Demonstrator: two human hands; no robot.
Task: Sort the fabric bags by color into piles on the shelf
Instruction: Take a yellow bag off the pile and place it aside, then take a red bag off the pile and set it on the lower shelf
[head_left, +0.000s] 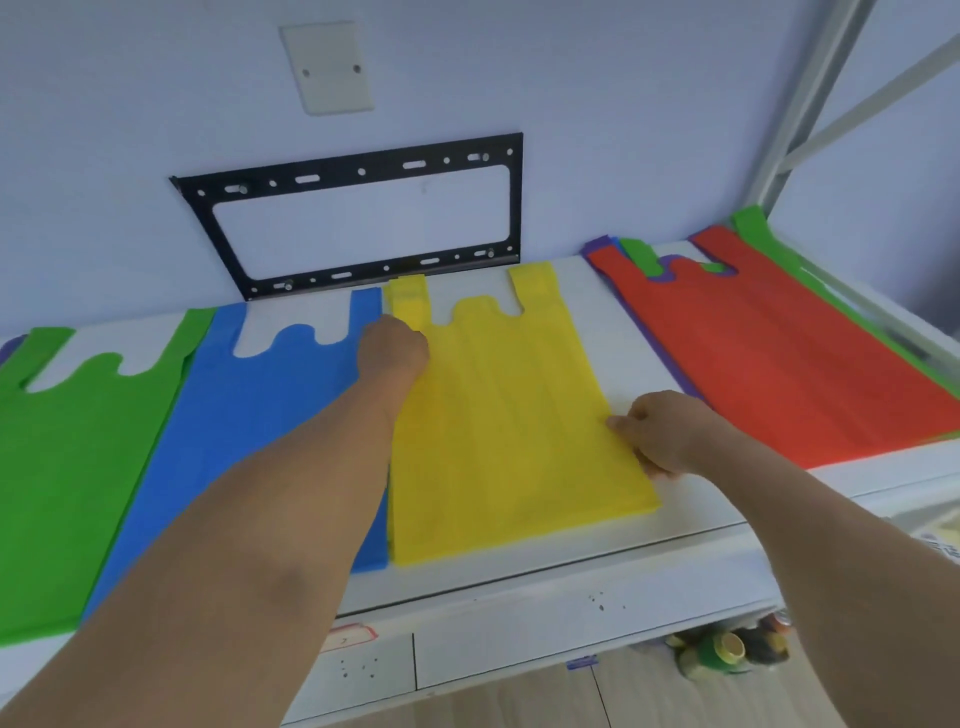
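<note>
Yellow bag (498, 415) flat on white shelf (597, 561) btwn both hands. L hand (393, 349) curled at its upper-left edge by a handle; R hand (662, 431) pinches its right edge. Blue bag (249, 410) under L forearm, green bag (67, 467) further left. Red bag (779, 343) just right of R hand, atop purple/green ones.

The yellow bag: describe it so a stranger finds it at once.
Below the black wall bracket, on the white shelf, lies the yellow bag, flat between the blue bag and red bag. It alone has both hands on it.
</note>
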